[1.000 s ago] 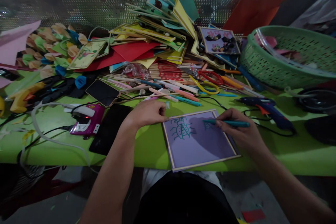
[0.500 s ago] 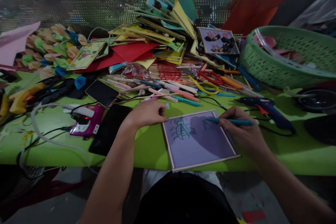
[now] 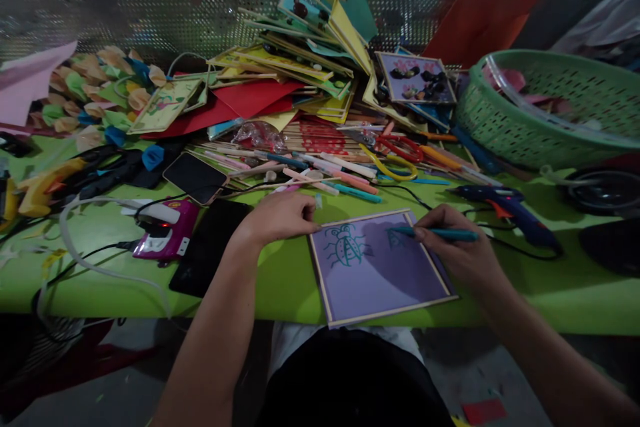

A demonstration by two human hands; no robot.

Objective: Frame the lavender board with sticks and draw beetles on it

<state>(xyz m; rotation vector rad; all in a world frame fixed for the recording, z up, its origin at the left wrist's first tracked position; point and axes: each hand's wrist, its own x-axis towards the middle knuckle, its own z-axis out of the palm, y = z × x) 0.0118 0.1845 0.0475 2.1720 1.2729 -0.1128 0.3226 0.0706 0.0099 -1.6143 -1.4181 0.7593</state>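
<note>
My right hand (image 3: 455, 243) is closed around a teal marker (image 3: 447, 233), its tip on the upper right of a purple card (image 3: 385, 287) edged with thin wooden sticks. Green lines form a bug-like drawing (image 3: 346, 247) on the card's left side, and a smaller green shape shows under the marker tip. Curled fingers of my left hand (image 3: 285, 217) rest at the card's upper left corner. A small pale teal piece (image 3: 319, 201), perhaps a cap, shows beside those fingers; whether they grip it is unclear.
Loose markers (image 3: 345, 177), yellow-handled scissors (image 3: 395, 167) and a glue gun (image 3: 510, 203) lie beyond the card. Framed cards (image 3: 280, 63) are heaped behind. A green basket (image 3: 545, 123) stands right; a magenta power strip (image 3: 165, 237), cords and a phone (image 3: 195, 177) lie left.
The marker and my right hand have shifted slightly, and a little more green line shows near the tip. My left hand stays where it was.
</note>
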